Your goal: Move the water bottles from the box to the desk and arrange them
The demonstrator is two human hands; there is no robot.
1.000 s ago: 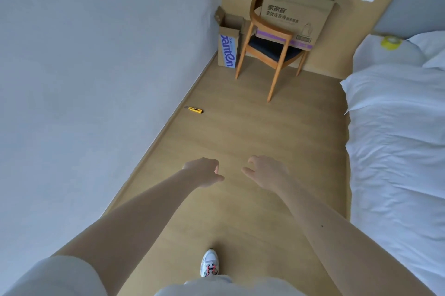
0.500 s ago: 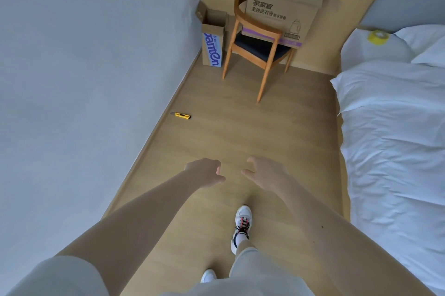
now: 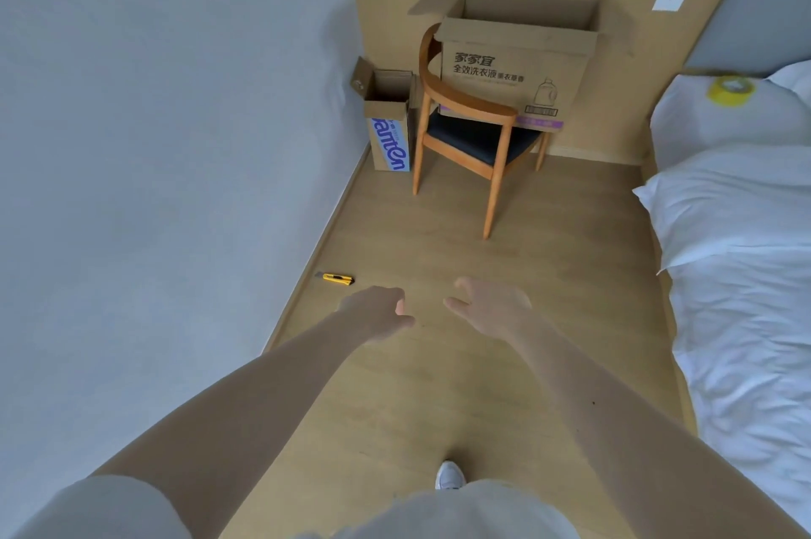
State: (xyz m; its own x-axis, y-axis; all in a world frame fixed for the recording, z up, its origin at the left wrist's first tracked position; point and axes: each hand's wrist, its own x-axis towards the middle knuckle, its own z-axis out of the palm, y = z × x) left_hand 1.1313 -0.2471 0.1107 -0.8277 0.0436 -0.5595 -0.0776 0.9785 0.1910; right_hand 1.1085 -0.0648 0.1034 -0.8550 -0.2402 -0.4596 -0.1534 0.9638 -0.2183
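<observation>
View from a head-worn camera looking down a narrow strip of wooden floor (image 3: 548,275), with a pale wall on the left and a bed (image 3: 746,284) with white bedding on the right

Nearest, at the bottom edge, are the person's light-coloured clothes and the toe of one white shoe (image 3: 450,475) on the floor. Two bare forearms reach forward from the lower corners. The left hand (image 3: 375,312) and the right hand (image 3: 491,310) are held up over the floor, close together but not touching. The fingers of both are loosely curled and hold nothing; the right thumb points towards the left hand

Just beyond the left hand, a yellow utility knife (image 3: 335,278) lies on the floor near the foot of the left wall

Further off stands a wooden chair (image 3: 465,117) with a dark seat and a curved backrest. A large cardboard box (image 3: 513,69) with printed Chinese lettering and its top flaps open appears to rest on the seat. Just left of the chair, in the corner, a narrow cardboard box (image 3: 388,130) with blue lettering stands upright on the floor, its top open. What either box holds cannot be seen from this angle

At the far right, a yellow roll of tape (image 3: 730,90) lies on a white pillow at the head of the bed
</observation>
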